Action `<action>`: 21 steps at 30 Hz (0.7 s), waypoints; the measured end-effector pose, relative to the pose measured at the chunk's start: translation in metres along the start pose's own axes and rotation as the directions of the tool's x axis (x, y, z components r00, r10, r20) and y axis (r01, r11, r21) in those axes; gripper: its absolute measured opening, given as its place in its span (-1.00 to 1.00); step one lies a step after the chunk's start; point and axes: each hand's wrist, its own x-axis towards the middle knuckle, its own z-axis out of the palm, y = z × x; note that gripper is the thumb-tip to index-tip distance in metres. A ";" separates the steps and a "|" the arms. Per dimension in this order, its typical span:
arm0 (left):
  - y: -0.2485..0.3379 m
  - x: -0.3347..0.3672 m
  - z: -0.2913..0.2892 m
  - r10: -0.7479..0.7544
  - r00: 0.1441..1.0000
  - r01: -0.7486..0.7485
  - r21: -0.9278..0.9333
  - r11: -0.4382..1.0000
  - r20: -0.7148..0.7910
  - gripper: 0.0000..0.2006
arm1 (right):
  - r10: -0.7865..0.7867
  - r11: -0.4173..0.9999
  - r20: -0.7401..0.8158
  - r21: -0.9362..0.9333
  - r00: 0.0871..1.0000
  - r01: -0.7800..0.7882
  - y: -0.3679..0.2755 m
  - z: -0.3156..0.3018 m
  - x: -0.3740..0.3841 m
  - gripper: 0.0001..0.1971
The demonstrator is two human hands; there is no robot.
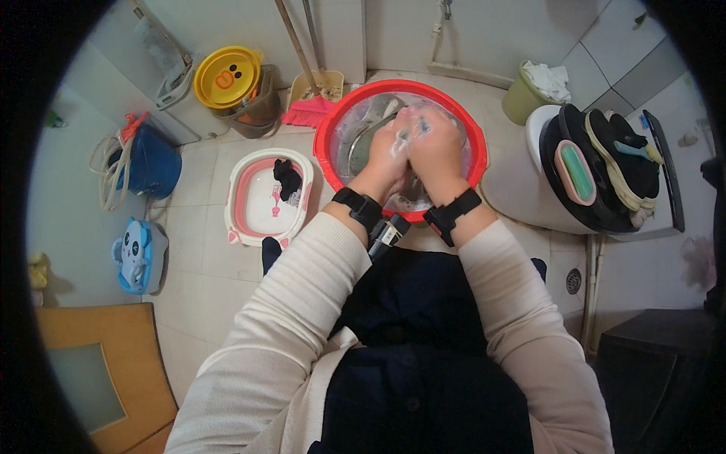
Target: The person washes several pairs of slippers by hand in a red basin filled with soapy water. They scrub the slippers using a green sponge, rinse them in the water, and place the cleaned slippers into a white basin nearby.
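My left hand (389, 147) and my right hand (433, 142) press together above a red-rimmed basin (324, 140). White suds cover the fingers of both. They look closed around something small, with only a greyish bit showing between them; its kind I cannot make out. Beneath the hands, the basin holds cloudy, soapy water, and a curved, dark grey-green shape (361, 149) lies in it, partly hidden by my left hand. To the left on the floor stands a pink and white folding basin (236, 198) with dark crumpled cloth (286, 178), probably socks, inside.
On the closed toilet lid rest black shoes (631, 168), a brush (637, 151) and a pink-edged soap box (576, 172). A green bin (522, 97), pink broom (308, 111), yellow basin (227, 78), blue bucket (153, 163) and blue panda-faced stool (141, 256) stand around.
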 end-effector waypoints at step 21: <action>0.037 -0.006 -0.005 -0.024 0.973 0.069 0.193 0.979 -0.228 -0.50 | 0.186 0.971 -0.106 0.173 0.977 -0.166 0.017 0.006 0.015 -0.67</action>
